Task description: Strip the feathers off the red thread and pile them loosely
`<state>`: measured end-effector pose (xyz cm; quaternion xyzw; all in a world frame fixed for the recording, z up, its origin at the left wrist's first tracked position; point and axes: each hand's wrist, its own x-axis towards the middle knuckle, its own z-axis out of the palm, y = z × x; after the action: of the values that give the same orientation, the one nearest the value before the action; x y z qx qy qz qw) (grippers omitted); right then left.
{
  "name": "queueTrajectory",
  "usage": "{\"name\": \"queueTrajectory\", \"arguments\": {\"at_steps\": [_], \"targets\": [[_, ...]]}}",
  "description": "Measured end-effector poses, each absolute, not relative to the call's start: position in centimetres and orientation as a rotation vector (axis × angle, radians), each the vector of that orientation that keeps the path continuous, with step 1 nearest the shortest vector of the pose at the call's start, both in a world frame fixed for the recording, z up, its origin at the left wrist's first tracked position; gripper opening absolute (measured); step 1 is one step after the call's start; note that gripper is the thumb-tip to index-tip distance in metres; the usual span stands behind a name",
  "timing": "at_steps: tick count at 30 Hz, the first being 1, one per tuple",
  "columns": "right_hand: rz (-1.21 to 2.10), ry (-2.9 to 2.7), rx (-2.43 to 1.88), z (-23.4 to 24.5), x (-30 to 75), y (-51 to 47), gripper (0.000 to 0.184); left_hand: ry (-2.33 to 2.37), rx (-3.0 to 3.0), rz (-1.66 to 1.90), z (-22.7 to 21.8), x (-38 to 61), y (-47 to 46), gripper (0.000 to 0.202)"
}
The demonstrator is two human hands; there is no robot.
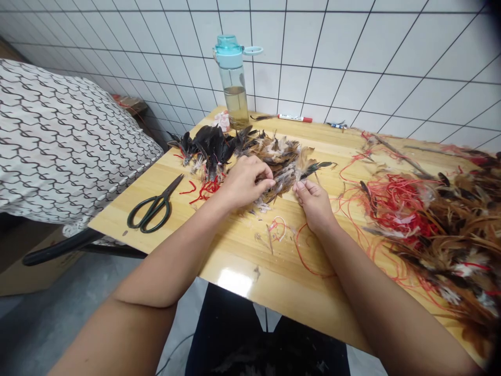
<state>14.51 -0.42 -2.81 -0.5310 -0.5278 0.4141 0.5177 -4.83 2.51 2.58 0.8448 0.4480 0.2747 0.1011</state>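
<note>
A: Item one, the hands?

B: The left hand [245, 183] lies on the brown feathers [284, 156] at mid-desk, its fingers [266, 184] clenched on a tuft. The right hand [313, 203] sits just beside it, fingers curled, tips against the pile's near edge. Whether they grip a quill cannot be told.

A: Surroundings?

B: Black feathers [211, 146] lie sorted apart to the left. Scissors [154, 206] rest closed near the left edge, probably kept within reach. Red thread [395, 203] tangles into a mixed feather heap [457, 240] on the right.

A: Surface and room?

B: The desk [242, 250] is glossy pale wood. A water bottle [234, 81] and a marker [294, 118] stand back by the white tiled wall [352, 47], seemingly clear of the work. A patterned cushion [58, 141] lies to the left.
</note>
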Motion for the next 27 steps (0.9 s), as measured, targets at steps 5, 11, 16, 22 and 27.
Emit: {"name": "queueTrajectory", "arguments": {"at_steps": [5, 11, 16, 22, 27], "targets": [[0.931, -1.282, -1.287, -3.0, 14.5, -0.4, 0.035, 1.345, 2.663, 0.607, 0.8, -3.6, 1.9, 0.024], [0.886, -1.311, -1.316, -2.9, 14.2, -0.7, 0.027, 1.337, 2.683, 0.608, -0.5, -2.9, 2.2, 0.016], [0.799, -1.343, -1.362, -2.9, 14.2, -0.7, 0.023, 1.264, 2.512, 0.734, 0.6, -3.3, 2.5, 0.011], [0.652, -1.390, -1.397, -3.1, 14.4, -0.5, 0.020, 1.115, 2.506, 0.690, 2.1, -3.5, 1.7, 0.012], [0.607, -1.463, -1.429, -3.1, 14.4, -0.5, 0.018, 1.070, 2.685, 0.613, 1.6, -3.5, 1.6, 0.015]]}}
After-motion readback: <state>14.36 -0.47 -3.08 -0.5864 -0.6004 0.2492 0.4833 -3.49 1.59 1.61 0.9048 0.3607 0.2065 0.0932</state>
